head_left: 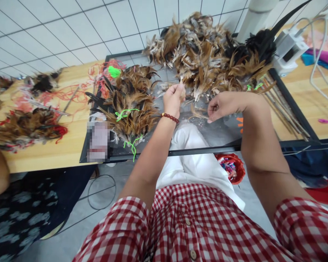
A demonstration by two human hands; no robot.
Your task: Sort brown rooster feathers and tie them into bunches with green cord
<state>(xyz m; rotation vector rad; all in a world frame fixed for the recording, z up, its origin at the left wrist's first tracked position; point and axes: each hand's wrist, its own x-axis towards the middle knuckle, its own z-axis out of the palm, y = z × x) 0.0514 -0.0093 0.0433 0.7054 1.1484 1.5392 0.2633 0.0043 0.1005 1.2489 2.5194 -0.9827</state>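
Glass table (215, 136), feather (198, 115) — pinched in right grip (224, 105)

No legible text anywhere

my left hand (174, 100) and right hand (221, 107) are over the glass panel (221, 136) on the counter (65, 149). the loose feather pile (205, 51) lies behind them, tied feather bundles (131, 109) to their left, sticks (285, 109) to their right, and a basket (231, 167) below on the floor.
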